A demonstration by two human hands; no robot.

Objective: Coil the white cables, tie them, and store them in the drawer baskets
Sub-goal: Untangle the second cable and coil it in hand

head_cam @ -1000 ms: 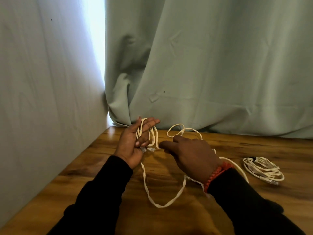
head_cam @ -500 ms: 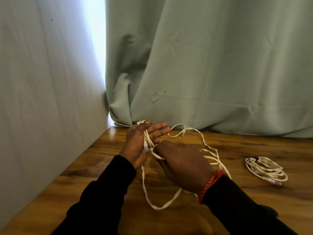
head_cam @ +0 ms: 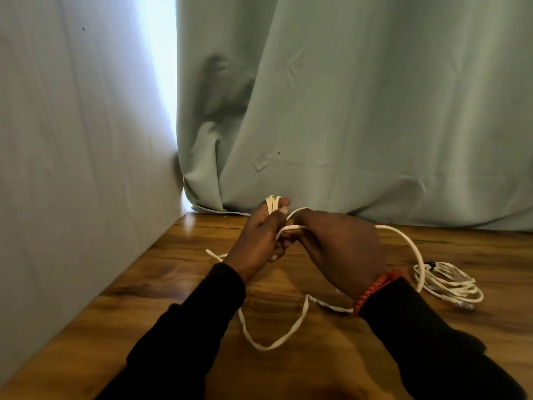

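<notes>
Head view: left hand (head_cam: pixel 261 235) and right hand (head_cam: pixel 340 249) both grip white cable (head_cam: pixel 300 321); no writing legible.

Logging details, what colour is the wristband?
Red-orange, braided wristband on the right wrist, head view.

White cable (head_cam: pixel 300 324) loops over a brown wood-grain table (head_cam: pixel 178 272). At 3 o'clock lies a second white coil (head_cam: pixel 450 284). Sleeves (head_cam: pixel 190 327) are black, the wristband (head_cam: pixel 375 287) red, the curtain (head_cam: pixel 360 111) pale green.

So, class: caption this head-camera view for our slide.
Left hand holds white cable loops; right hand wraps more; coiled cable on table.
</notes>
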